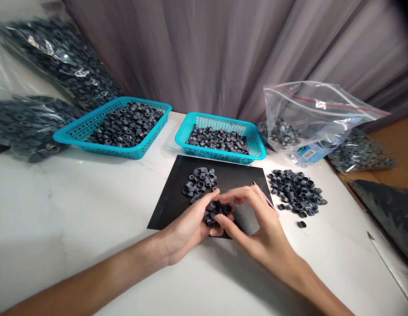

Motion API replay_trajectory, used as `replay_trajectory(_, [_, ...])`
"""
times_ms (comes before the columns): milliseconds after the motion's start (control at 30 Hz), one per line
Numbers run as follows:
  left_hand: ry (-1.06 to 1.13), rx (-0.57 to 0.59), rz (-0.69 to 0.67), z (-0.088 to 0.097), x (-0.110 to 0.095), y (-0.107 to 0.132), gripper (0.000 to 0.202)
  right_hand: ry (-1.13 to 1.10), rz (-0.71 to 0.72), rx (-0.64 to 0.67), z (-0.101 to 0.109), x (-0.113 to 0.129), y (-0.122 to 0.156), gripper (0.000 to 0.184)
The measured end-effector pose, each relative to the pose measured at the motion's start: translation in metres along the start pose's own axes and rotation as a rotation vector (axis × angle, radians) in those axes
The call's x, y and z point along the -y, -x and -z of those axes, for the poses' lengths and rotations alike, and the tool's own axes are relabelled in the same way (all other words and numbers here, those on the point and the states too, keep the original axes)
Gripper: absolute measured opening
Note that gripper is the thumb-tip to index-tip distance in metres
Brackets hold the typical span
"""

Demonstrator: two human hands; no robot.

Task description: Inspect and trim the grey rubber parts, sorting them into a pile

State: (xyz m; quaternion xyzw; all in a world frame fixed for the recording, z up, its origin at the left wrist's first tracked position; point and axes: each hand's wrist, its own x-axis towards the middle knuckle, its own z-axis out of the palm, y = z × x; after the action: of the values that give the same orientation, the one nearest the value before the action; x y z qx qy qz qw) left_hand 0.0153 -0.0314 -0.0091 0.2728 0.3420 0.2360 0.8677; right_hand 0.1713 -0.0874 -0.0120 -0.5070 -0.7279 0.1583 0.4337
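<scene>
My left hand (189,226) is cupped over a black mat (169,206) and holds a handful of small dark grey rubber rings (217,211). My right hand (256,219) meets it from the right, fingers curled, fingertips pinching at the rings in the left palm; a thin pink tool (271,204) pokes out behind its fingers. A small heap of the same rings (201,181) lies on the mat just beyond the hands. Another loose heap of rings (297,188) lies on the white table to the right of the mat.
Two turquoise baskets of grey rings stand behind the mat, a large one (92,127) at left and a smaller one (254,136) in the middle. Clear bags of rings lie at far left (29,125) and right (309,114). A grey curtain hangs behind.
</scene>
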Motion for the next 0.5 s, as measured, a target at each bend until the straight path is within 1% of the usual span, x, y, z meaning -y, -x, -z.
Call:
replay_trajectory(100, [-0.018,-0.038,0.001,0.0,-0.002,0.0,0.028,0.045,-0.02,-0.094,0.003,-0.01,-0.003,0.011])
replay_trajectory(133, [-0.026,-0.045,0.001,0.0,-0.003,0.0,0.028,0.082,-0.031,-0.112,0.003,-0.016,-0.004,0.012])
replay_trajectory(167, [-0.033,-0.049,0.004,0.0,-0.004,0.0,0.029,0.124,-0.042,-0.108,0.003,-0.023,-0.005,0.014])
replay_trajectory(233, [-0.034,-0.052,0.009,0.0,-0.005,-0.001,0.029,0.232,-0.073,-0.048,0.001,-0.039,-0.005,0.02])
replay_trajectory(300, [-0.028,-0.044,0.015,-0.001,-0.005,-0.001,0.029,0.31,-0.104,-0.005,-0.001,-0.053,-0.003,0.021])
replay_trajectory(400, [-0.014,-0.02,0.031,-0.001,-0.005,0.001,0.033,0.327,-0.145,0.014,-0.002,-0.067,-0.001,0.018])
replay_trajectory(500, [-0.005,0.008,0.031,-0.002,-0.005,0.002,0.037,0.294,-0.16,-0.009,-0.001,-0.068,-0.002,0.017])
